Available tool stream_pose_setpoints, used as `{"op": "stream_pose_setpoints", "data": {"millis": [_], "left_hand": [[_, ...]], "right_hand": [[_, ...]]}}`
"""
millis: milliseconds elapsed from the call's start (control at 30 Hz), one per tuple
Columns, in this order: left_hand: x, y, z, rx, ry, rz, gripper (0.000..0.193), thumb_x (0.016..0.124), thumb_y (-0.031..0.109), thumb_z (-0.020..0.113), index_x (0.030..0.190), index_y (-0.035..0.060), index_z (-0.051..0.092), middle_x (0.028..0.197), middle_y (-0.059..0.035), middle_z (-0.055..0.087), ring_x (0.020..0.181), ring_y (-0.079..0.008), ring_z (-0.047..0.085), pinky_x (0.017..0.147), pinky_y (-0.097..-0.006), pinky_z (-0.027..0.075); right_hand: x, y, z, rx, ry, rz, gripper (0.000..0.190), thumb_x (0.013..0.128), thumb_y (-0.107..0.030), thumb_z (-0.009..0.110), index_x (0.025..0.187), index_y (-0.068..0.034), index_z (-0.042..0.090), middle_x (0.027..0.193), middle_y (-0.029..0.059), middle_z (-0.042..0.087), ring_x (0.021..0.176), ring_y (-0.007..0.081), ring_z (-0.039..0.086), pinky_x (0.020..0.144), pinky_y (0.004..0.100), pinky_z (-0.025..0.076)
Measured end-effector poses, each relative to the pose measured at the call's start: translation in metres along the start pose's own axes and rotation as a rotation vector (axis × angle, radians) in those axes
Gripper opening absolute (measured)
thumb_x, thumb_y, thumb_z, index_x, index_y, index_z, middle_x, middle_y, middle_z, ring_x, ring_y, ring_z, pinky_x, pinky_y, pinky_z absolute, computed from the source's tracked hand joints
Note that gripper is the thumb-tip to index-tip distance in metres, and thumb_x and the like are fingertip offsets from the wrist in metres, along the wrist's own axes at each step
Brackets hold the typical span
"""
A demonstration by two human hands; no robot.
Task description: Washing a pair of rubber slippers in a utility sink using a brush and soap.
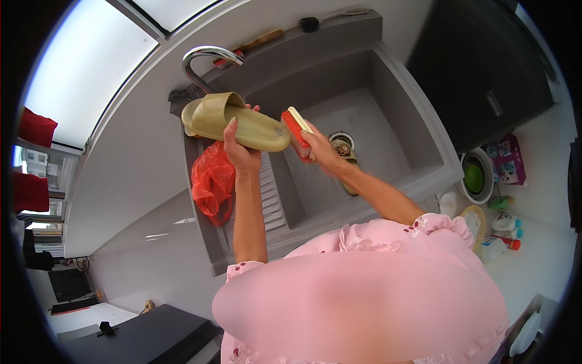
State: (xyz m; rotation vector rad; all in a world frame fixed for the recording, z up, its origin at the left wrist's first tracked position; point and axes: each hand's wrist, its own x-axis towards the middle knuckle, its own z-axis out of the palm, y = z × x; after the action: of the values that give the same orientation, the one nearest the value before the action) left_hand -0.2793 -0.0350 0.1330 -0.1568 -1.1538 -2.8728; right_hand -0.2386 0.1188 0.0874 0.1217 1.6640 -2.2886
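My left hand (243, 152) grips an olive-yellow slide sandal (254, 125) by its middle, thumb on the footbed. The sandal is raised over the left side of the grey sink (298, 207), its strap towards the tap. In my right hand (323, 150) is a scrub brush (298, 132) with a cream back and red bristles. Its bristles face the sandal's heel end; whether they touch I cannot tell. Below my right forearm, a second sandal (349, 159) lies on the basin floor by the drain (341, 136), partly hidden by the arm.
A chrome tap (207, 51) arches over the left back corner. A red plastic bag (213, 182) lies on the ribbed drainboard (273, 200). A wooden-handled brush (257, 41) and a dark dish brush (310, 24) rest on the back ledge. Basins (475, 175) and bottles (495, 248) stand at right.
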Motion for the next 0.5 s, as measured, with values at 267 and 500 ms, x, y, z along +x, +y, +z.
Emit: {"op": "stream_pose_setpoints", "data": {"millis": [267,500], "left_hand": [[-0.057,-0.007,-0.008,0.375,0.023,0.062,0.057,0.068,-0.001,0.061,0.119,0.0038,0.036,0.114,-0.0063,0.042,0.107,-0.0143,0.04,0.089,-0.0291,0.036],[-0.098,-0.026,-0.011,0.477,-0.004,0.187,0.054,0.068,0.009,0.067,0.115,0.0032,0.041,0.109,-0.007,0.049,0.101,-0.0169,0.046,0.087,-0.0292,0.038]], "right_hand": [[0.005,0.003,0.021,0.446,-0.129,0.088,0.047,0.087,-0.05,0.032,0.108,-0.011,0.048,0.092,0.002,0.054,0.075,0.0108,0.051,0.065,0.0279,0.044],[-0.001,0.025,0.004,0.555,-0.183,0.234,0.046,0.085,-0.043,0.044,0.115,-0.009,0.044,0.115,0.005,0.049,0.104,0.0192,0.048,0.086,0.0345,0.042]]}}
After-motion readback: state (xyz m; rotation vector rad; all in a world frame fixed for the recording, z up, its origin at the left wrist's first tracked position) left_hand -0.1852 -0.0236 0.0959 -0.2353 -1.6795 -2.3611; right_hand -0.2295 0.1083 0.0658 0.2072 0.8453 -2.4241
